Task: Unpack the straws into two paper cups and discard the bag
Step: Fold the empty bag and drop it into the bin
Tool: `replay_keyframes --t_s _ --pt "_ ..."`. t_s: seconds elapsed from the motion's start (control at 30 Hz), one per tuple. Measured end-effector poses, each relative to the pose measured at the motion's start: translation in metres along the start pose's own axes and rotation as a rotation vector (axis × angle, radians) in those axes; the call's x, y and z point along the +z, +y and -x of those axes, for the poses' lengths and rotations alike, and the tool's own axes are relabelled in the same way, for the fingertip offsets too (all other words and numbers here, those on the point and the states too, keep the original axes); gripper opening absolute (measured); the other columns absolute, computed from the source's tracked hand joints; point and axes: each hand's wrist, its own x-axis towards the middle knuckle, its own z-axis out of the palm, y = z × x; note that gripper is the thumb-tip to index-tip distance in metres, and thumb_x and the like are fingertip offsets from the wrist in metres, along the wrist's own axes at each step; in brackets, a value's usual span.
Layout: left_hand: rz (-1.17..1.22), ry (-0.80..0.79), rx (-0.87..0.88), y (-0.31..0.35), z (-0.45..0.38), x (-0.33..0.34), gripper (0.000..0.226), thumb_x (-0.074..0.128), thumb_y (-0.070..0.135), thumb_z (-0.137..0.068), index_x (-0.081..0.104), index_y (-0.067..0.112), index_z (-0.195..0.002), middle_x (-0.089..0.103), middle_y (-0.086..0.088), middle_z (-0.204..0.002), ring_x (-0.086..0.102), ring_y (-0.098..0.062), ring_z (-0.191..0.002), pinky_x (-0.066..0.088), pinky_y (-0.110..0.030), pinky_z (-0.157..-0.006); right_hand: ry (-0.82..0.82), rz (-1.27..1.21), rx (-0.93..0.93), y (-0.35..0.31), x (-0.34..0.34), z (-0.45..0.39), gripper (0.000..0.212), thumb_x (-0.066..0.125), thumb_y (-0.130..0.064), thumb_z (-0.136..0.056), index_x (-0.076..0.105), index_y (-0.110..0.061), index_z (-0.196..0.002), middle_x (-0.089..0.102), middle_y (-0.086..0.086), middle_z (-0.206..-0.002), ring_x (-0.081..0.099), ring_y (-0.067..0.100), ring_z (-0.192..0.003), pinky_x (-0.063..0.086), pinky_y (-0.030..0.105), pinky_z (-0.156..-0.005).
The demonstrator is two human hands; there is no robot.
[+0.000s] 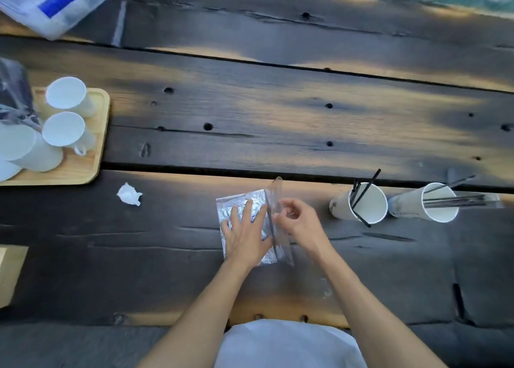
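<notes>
A clear, crinkled plastic bag (236, 200) lies flat on the dark wooden table near its front edge. My left hand (246, 235) presses flat on the bag with fingers spread. My right hand (296, 218) pinches the bag's right part, which stands folded up on edge. To the right stand two white paper cups. The nearer cup (361, 203) holds a few black straws (363, 193). The farther cup (428, 203) holds a bundle of black straws (456, 200) that lean out to the right.
A crumpled white scrap (129, 194) lies left of the bag. A wooden tray (91, 159) at the left carries several white cups and mugs. A clear plastic box with a blue label (52, 3) sits at the far left corner.
</notes>
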Motion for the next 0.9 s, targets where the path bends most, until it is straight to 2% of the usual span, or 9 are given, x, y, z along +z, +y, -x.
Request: replay_keyframes --t_s 0.1,0.17,0.33,0.4,0.5,0.57,0.63,0.7,0.9 --pt "0.546 0.151 -0.025 -0.015 -0.002 -0.003 0.048 0.059 0.015 -0.087 0.053 0.022 -0.134 0.040 -0.002 -0.149 0.038 -0.027 -0.135 0.031 -0.046 -0.112 -0.093 0.055 -0.057 0.003 0.019 -0.002 0.020 0.070 -0.019 -0.089 0.063 -0.019 -0.109 0.057 -0.004 -0.085 0.051 0.005 -0.075 0.043 0.011 -0.070" --pt "0.948 0.227 -0.154 -0.034 -0.001 -0.008 0.043 0.053 -0.004 -0.084 0.061 0.016 -0.121 0.055 -0.004 -0.131 0.055 -0.024 -0.120 0.044 -0.050 -0.104 -0.161 0.159 -0.069 0.009 0.032 -0.005 0.025 0.067 -0.028 -0.091 0.063 -0.018 -0.114 0.058 -0.002 -0.092 0.052 0.008 -0.080 0.044 0.013 -0.075" --pt "1.369 0.212 -0.418 -0.062 0.013 -0.035 0.034 0.045 -0.007 -0.090 0.065 0.013 -0.110 0.069 -0.007 -0.111 0.067 -0.021 -0.101 0.055 -0.038 -0.088 -0.252 0.406 -0.004 0.030 0.054 -0.014 0.039 0.062 -0.036 -0.093 0.059 -0.016 -0.126 0.056 0.000 -0.106 0.060 0.017 -0.096 0.053 0.033 -0.085" --pt "1.324 0.279 -0.477 -0.069 0.014 -0.036 0.032 0.042 -0.004 -0.093 0.063 0.015 -0.107 0.067 -0.007 -0.109 0.065 -0.025 -0.103 0.054 -0.038 -0.088 -0.270 0.448 0.005 0.036 0.056 -0.016 0.040 0.059 -0.034 -0.094 0.056 -0.014 -0.129 0.057 0.003 -0.114 0.061 0.020 -0.104 0.055 0.034 -0.085" --pt "0.930 0.477 -0.494 -0.073 0.013 -0.034 0.028 0.046 -0.001 -0.091 0.061 0.014 -0.109 0.058 -0.002 -0.108 0.059 -0.022 -0.099 0.049 -0.036 -0.090 -0.291 0.504 0.008 0.039 0.055 -0.018 0.041 0.059 -0.032 -0.095 0.056 -0.012 -0.130 0.057 0.003 -0.113 0.059 0.019 -0.103 0.048 0.028 -0.082" --pt "0.700 0.521 -0.266 -0.068 0.009 -0.035 0.028 0.048 -0.004 -0.087 0.064 0.009 -0.106 0.056 -0.004 -0.105 0.056 -0.023 -0.097 0.045 -0.031 -0.086 -0.292 0.522 0.016 0.043 0.055 -0.021 0.040 0.059 -0.030 -0.094 0.056 -0.012 -0.130 0.056 0.000 -0.107 0.057 0.016 -0.097 0.046 0.027 -0.082" --pt "0.424 0.404 0.043 -0.061 0.000 -0.035 0.027 0.053 -0.002 -0.086 0.067 0.008 -0.107 0.059 -0.005 -0.106 0.052 -0.023 -0.099 0.043 -0.031 -0.085 -0.295 0.548 0.015 0.044 0.055 -0.023 0.038 0.059 -0.027 -0.094 0.057 -0.010 -0.128 0.056 -0.001 -0.103 0.055 0.014 -0.093 0.047 0.029 -0.083" --pt "0.243 0.285 0.183 -0.062 -0.013 -0.030 0.027 0.055 0.006 -0.090 0.066 0.010 -0.114 0.059 -0.002 -0.109 0.050 -0.024 -0.102 0.043 -0.034 -0.088 -0.291 0.550 0.033 0.043 0.053 -0.026 0.033 0.059 -0.025 -0.094 0.059 -0.010 -0.124 0.060 0.001 -0.101 0.057 0.017 -0.090 0.047 0.030 -0.080" --pt "0.314 0.147 -0.029 -0.075 -0.028 -0.031 0.019 0.049 0.010 -0.095 0.060 0.013 -0.110 0.055 -0.002 -0.111 0.047 -0.019 -0.107 0.045 -0.034 -0.089 -0.078 0.530 0.187 0.052 0.037 -0.031 0.010 0.049 -0.012 -0.089 0.059 -0.011 -0.089 0.068 0.011 -0.083 0.066 0.031 -0.077 0.057 0.045 -0.070"
